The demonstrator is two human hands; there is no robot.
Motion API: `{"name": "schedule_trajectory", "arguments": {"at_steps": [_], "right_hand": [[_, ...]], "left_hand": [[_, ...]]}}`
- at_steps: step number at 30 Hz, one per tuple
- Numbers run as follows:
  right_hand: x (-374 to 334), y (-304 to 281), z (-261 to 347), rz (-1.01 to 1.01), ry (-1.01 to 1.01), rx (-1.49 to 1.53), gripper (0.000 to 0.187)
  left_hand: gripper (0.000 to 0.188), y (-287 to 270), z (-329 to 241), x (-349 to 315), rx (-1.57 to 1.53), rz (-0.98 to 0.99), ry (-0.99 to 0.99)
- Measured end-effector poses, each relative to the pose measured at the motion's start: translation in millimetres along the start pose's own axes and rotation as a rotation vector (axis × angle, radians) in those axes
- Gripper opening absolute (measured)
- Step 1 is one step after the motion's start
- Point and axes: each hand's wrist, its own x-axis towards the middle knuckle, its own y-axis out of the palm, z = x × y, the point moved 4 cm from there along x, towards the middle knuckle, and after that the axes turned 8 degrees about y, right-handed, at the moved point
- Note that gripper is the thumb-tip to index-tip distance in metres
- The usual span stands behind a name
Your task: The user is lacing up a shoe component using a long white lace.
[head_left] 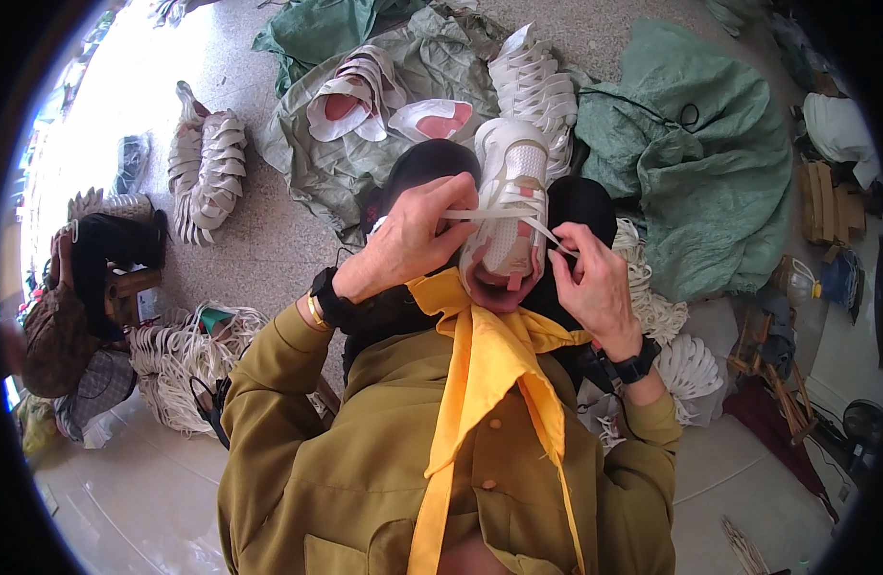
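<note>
2 floor surfaces spread around a white mesh sneaker (518,172) with pink lining: grey speckled flooring (245,254) beyond it and to its left, and pale smooth tiles (163,479) nearer the wearer. The sneaker sits between 2 black-clad knees (432,165), toe pointing away, its opening facing the yellow cloth (499,369) worn over an olive-green shirt (384,422). Well to the sneaker's left, another person in dark trousers (125,244) sits near the rim of the view. Between that person and the sneaker lies a curved stack of off-white shoe uppers (209,168); a taller stack of white uppers (533,86) stretches just beyond its toe. Far to its right are brown cardboard (830,206) and a black fan (861,422).

A bulky green woven sack (700,153) slumps to the sneaker's right, its contents hidden. Beyond the sneaker and to its left, a flattened grey-green sack (302,168) carries loose white pieces with pink lining (432,120).

Across the sneaker runs a flat white lace (494,215). The left hand (422,230), fingers curled closed, grips it on the sneaker's left; the right hand (593,287) pinches it between thumb and forefinger on the other side.
</note>
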Motion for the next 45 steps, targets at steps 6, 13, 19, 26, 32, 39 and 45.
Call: {"name": "schedule_trajectory", "arguments": {"at_steps": [6, 13, 19, 26, 32, 39, 45], "right_hand": [[-12.5, -15.1, -15.1, -0.204, -0.135, -0.103, 0.013], [-27.5, -57.6, -41.3, -0.305, -0.007, -0.156, 0.012], [-51.4, -95.4, -101.6, -0.415, 0.214, -0.184, 0.012], [-91.2, -124.2, -198.8, -0.433, 0.515, 0.019, 0.018], [-113.7, -139.8, -257.4, -0.425, 0.556, 0.013, 0.019], [-126.5, -150.0, -301.7, -0.435, 0.562, 0.021, 0.019], [-128.1, -155.4, -325.3, -0.397, 0.638, 0.029, 0.018]], "left_hand": [[0.015, -3.5, -7.3, -2.9, 0.216, 0.005, 0.124], [0.015, -33.8, -14.6, -7.2, 0.492, 0.008, 0.224], [0.014, -83.9, 6.4, -36.7, 0.613, -0.081, 0.040], [0.009, -168.0, 61.6, -94.3, 0.667, -0.232, -0.255], [0.011, -240.3, 115.5, -143.8, 0.712, -0.297, -0.451], [0.014, -281.1, 134.0, -168.3, 0.683, -0.334, -0.573], [0.015, -292.6, 122.7, -170.1, 0.760, -0.254, -0.573]]}}
